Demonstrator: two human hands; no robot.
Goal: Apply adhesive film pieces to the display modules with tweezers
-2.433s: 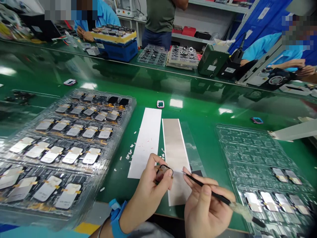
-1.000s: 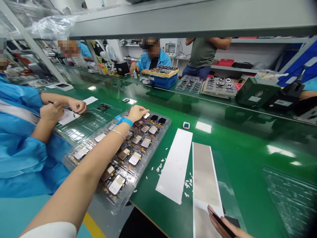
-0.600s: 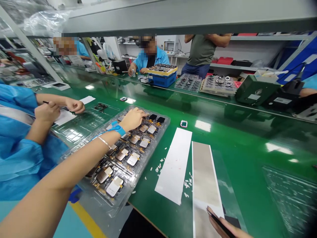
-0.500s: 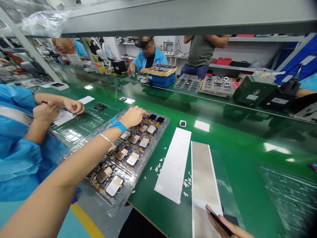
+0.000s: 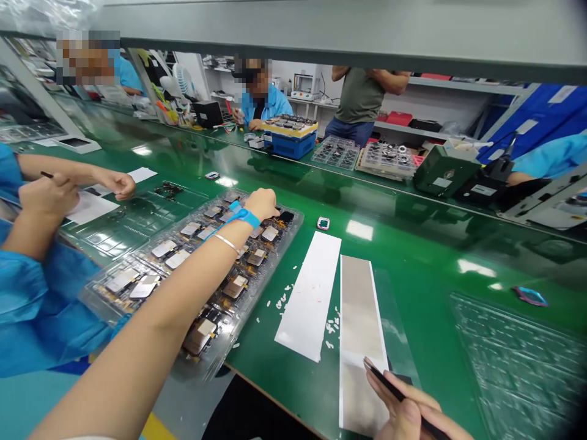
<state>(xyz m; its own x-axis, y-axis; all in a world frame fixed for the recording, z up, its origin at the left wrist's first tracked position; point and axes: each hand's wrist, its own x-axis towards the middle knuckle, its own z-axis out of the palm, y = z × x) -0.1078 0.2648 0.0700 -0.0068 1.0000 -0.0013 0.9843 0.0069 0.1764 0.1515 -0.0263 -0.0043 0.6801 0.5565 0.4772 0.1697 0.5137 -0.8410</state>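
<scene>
My left hand point(image 5: 263, 205), with a blue wrist strap point(image 5: 245, 215), reaches over the far end of a clear plastic tray point(image 5: 238, 333). Its fingers are bent down beside a black-faced part point(image 5: 287, 217); the fingertips and whatever they grip are mostly hidden. Rows of small rectangular display-like modules point(image 5: 200, 335), several with white or brownish faces, fill the tray. In my right hand point(image 5: 408, 412) are black tweezers point(image 5: 389, 386), held like a pen. Their tip points over a brownish-grey strip with white edges point(image 5: 362, 311). Left of that strip lies a white sheet point(image 5: 312, 293).
Small white scraps point(image 5: 331, 327) lie around the strips. A small framed part point(image 5: 323, 223) sits behind the white sheet, another point(image 5: 531, 296) at right. An empty-looking clear tray point(image 5: 513, 360) lies right. A co-worker's hands point(image 5: 50, 195) are at left. A shelf point(image 5: 321, 36) hangs overhead.
The view has shifted slightly right. My left hand has moved right along the tray's far end, now covering one of the two black parts. More of my right hand with the tweezers shows.
</scene>
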